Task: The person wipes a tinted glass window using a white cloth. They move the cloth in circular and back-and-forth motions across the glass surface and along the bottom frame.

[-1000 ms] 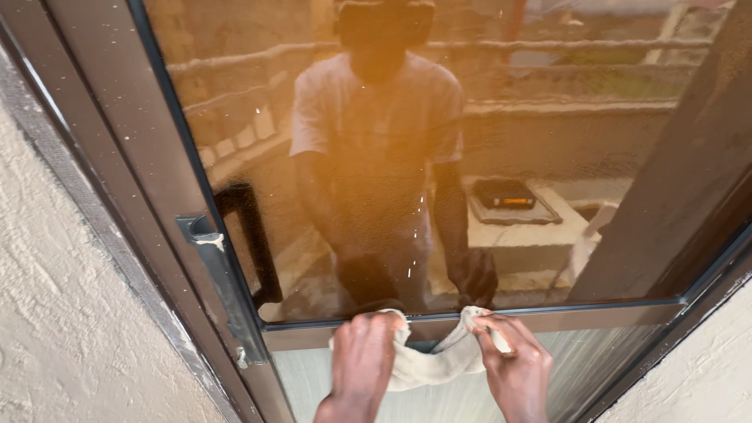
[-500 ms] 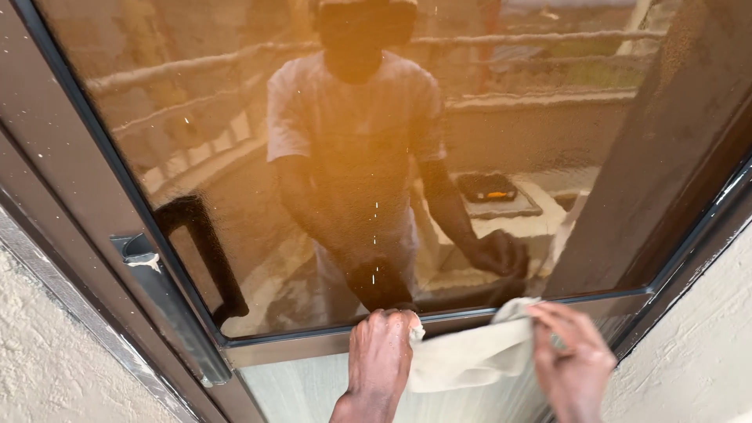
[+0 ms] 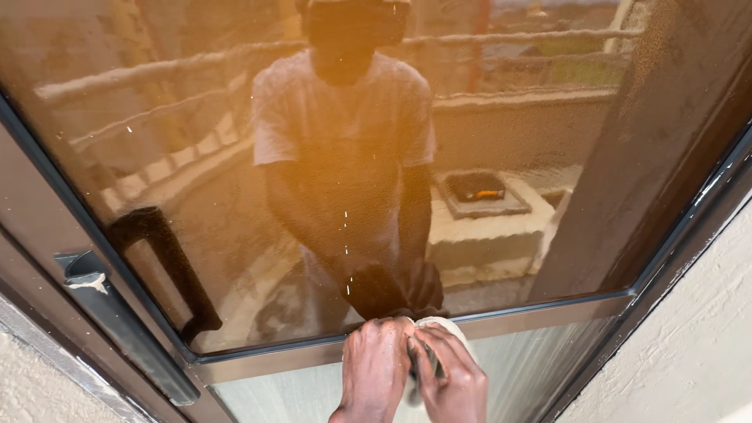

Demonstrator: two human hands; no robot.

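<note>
Tinted glass door (image 3: 501,117) fills the view, mirroring the person. Near its lower rail (image 3: 540,313), left hand (image 3: 374,368) and right hand (image 3: 446,380) sit together, bunching a pale cloth (image 3: 440,325) against the frame so it stays compact.

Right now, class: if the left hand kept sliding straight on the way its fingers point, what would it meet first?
The left hand points up the door. First in line is probably the horizontal frame bar, at its fingertips; beyond that lies the tinted glass pane.
</note>
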